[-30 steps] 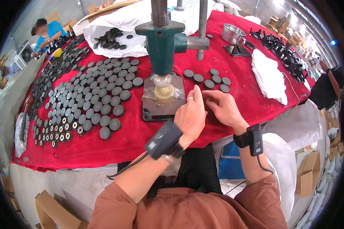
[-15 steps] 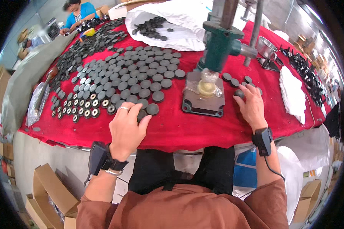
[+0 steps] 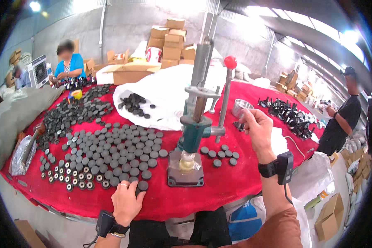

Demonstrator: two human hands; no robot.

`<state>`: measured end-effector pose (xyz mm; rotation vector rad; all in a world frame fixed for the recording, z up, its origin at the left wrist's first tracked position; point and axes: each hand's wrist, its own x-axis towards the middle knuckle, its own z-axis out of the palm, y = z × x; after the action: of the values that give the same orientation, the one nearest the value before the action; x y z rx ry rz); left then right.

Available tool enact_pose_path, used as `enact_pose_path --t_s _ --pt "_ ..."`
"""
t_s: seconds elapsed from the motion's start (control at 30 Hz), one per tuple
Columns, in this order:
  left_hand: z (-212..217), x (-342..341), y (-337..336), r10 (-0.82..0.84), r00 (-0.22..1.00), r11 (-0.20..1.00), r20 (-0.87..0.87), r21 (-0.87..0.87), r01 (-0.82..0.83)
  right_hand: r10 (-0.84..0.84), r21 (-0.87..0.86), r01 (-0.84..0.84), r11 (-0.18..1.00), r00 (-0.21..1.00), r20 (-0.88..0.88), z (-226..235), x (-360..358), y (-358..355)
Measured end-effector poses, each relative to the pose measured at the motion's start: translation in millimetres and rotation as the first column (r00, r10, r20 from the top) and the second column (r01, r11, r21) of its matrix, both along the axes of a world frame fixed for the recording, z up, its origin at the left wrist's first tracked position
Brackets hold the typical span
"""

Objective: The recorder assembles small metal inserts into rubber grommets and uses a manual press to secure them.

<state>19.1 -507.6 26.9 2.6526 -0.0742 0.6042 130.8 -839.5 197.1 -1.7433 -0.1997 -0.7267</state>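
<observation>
At the table's front edge my left hand (image 3: 126,202) has its thumb and fingers around a dark round disc (image 3: 138,191), mostly hidden by them. Many flat dark grey discs (image 3: 111,144) spread beyond it, and several nearer ones show a pale ring with a hole. My right hand (image 3: 258,130) is raised to the right of a green hand press (image 3: 192,138), fingers half bent, with nothing visible in it. It is apart from the press lever with a red ball knob (image 3: 230,62). A yellowish round piece (image 3: 187,162) sits on the press's base plate. Several discs (image 3: 221,154) lie right of the press.
A white sheet (image 3: 165,107) holds a small pile of discs. Beyond my right hand are a metal cup (image 3: 240,106) and black parts (image 3: 289,115). A plastic-wrapped tool (image 3: 25,153) lies at left. One person sits at far left, another stands at right. Cartons (image 3: 173,43) are stacked behind.
My right hand has lifted from the discs on the right and moved up beside the press. My left hand stays at the near discs. The view has tilted up, showing more of the room.
</observation>
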Motion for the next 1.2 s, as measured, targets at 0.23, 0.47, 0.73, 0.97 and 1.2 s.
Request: enact_pose_path --t_s 0.23,0.47,0.73,0.97,1.2 --pt "1 -4 10 -0.063 0.997 0.997 -0.036 -0.056 0.06 0.07 0.025 -0.07 0.997 0.998 -0.001 10 4 17" --pt "0 12 -2 -0.056 0.995 0.987 0.088 -0.148 0.069 -0.16 -0.262 0.211 0.942 0.966 0.203 70 56 -11" --pt "26 61 -68 -0.219 0.966 0.95 0.137 -0.195 0.243 -0.05 -0.443 0.086 0.893 0.994 0.093 123 83 44" --pt "16 109 -113 -0.3 0.948 0.871 0.106 -0.374 0.317 -0.03 -0.621 0.087 0.779 0.994 0.101 127 102 35" --pt "24 109 -121 -0.23 0.973 0.897 0.013 -0.384 0.217 0.017 -0.546 0.454 0.704 0.758 0.652 110 56 40"
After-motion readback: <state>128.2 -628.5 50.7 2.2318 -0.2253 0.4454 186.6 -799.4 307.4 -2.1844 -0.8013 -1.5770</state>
